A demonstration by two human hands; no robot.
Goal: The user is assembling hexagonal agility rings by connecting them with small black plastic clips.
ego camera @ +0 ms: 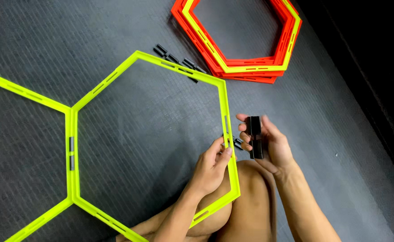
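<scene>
While the yellow hexagon ring [150, 134] lies flat on the dark floor [322, 112], its right-hand bar runs from about twelve to six o'clock, and the left hand [212, 168] pinches that bar near its middle, thumb and fingers pressed on the strip. The right hand [266, 141] sits just beside it at three o'clock, curled around a small stack of black clips [254, 136] whose long axis stands parallel to the bar; clips and bar are close but apart. The right hand is therefore the nearer one to the clips, the left the only one touching the ring. A few more loose black clips [236, 143] lie on the floor between the two hands, and a further row of black clips [179, 60] rests at twelve o'clock by the ring's upper edge. Beyond them, at one o'clock, a stack of orange and yellow rings [242, 67] sits well apart. A second yellow ring [24, 92] joins at nine o'clock, held by two grey clips [71, 152]. No containers appear in this head view.
</scene>
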